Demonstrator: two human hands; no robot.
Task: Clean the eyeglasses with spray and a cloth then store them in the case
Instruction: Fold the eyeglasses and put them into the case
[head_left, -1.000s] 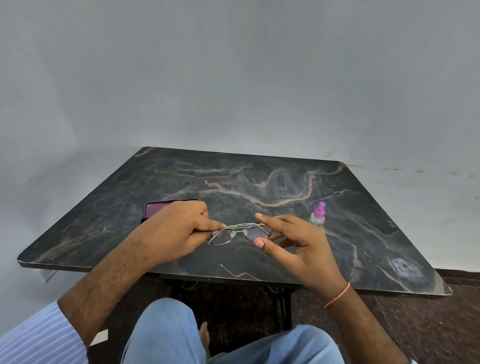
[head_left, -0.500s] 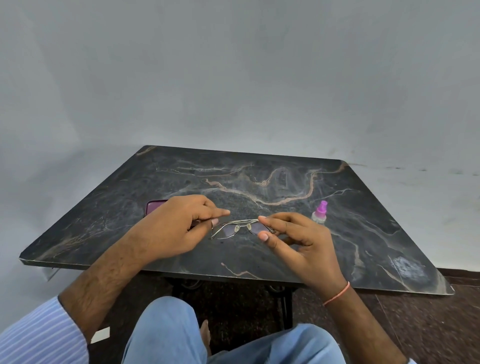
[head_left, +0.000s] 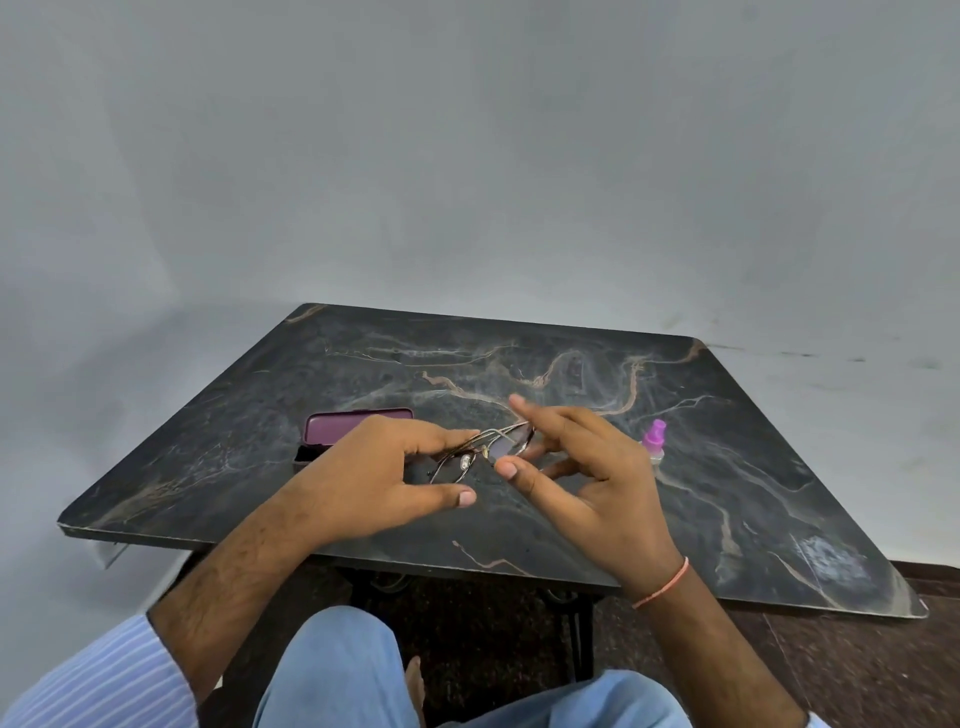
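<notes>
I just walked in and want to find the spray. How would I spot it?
Look at the dark marble-patterned table. Just past the person's right hand, toward the table's right side, stands a small spray bottle. It is the only upright item there, with a clear body and a bright pink-purple top.

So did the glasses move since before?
Yes. The eyeglasses tilted, their right end rising farther up the table toward its far edge, level with the purple-capped spray bottle.

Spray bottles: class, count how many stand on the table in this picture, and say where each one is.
1. The spray bottle with a pink cap stands upright on the dark marble table, just beyond the right hand. None other shows, though the hands may hide small things.
</notes>
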